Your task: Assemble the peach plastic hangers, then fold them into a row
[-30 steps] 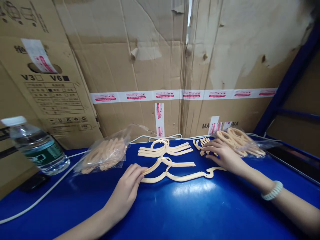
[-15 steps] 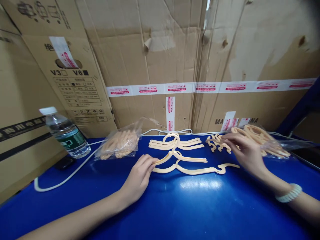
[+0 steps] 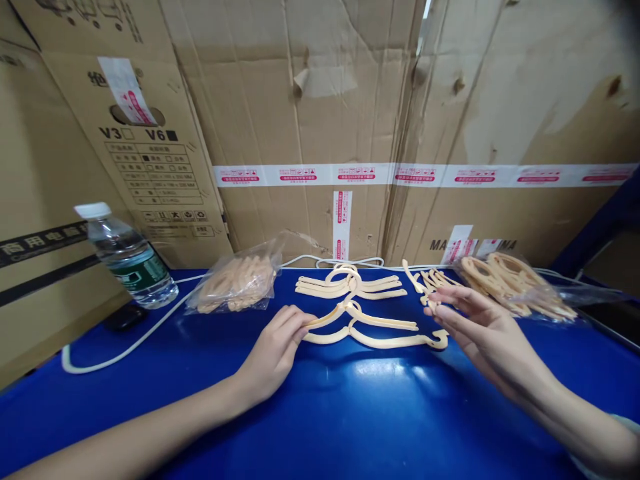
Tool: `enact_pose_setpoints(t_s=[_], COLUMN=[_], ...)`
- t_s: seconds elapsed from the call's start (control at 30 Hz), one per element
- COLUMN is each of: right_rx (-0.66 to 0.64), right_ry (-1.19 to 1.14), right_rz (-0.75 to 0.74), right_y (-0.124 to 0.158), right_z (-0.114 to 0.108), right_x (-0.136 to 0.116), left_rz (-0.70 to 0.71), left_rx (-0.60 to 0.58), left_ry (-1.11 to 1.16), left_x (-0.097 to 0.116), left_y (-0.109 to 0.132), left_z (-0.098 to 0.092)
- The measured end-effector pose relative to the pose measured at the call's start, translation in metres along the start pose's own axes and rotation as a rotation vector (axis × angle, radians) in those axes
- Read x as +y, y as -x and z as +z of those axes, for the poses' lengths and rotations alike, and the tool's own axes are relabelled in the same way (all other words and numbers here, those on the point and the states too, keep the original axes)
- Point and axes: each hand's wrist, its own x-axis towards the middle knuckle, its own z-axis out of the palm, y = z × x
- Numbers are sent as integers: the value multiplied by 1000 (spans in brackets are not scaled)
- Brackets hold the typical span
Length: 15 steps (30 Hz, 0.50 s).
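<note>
My left hand [image 3: 274, 343] pinches the left end of a cream plastic hanger [image 3: 383, 342] lying on the blue table. A small hooked piece [image 3: 441, 339] sits at this hanger's right end, its far part behind my right hand. Between thumb and fingers, my right hand [image 3: 483, 333] holds another small hooked piece [image 3: 412, 276], its thin end pointing up and left. Just beyond those fingertips lies a pile of similar small pieces [image 3: 436, 277], partly hidden. One more hanger [image 3: 387, 317] lies directly behind the gripped one, and several stacked hangers [image 3: 320, 288] rest farther back.
A clear bag of cream parts [image 3: 240, 283] lies at the back left, another bag of hangers [image 3: 520, 283] at the back right. A water bottle [image 3: 133, 263] stands left, beside a black object [image 3: 125, 317] and a white cable [image 3: 137, 357]. Cardboard [image 3: 300, 220] walls the back.
My right hand has come left and toward me from the pile, now with a small hooked piece in its fingers. My left hand keeps its grip on the hanger. The view has shifted slightly.
</note>
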Motion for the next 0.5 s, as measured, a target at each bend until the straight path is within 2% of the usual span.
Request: enact_pose_setpoints(t_s=[0.17, 0.33, 0.5], right_rx=[-37, -155, -234], right_ry=[-14, 38, 75], right_rz=[124, 132, 219], right_y=[-5, -12, -20], right_z=[-1, -9, -20], right_x=[3, 8, 14], left_rz=[16, 27, 29], left_rx=[-12, -6, -2], left_ry=[4, 14, 18], left_x=[0, 1, 1], left_y=[1, 0, 0], left_z=[-1, -2, -2])
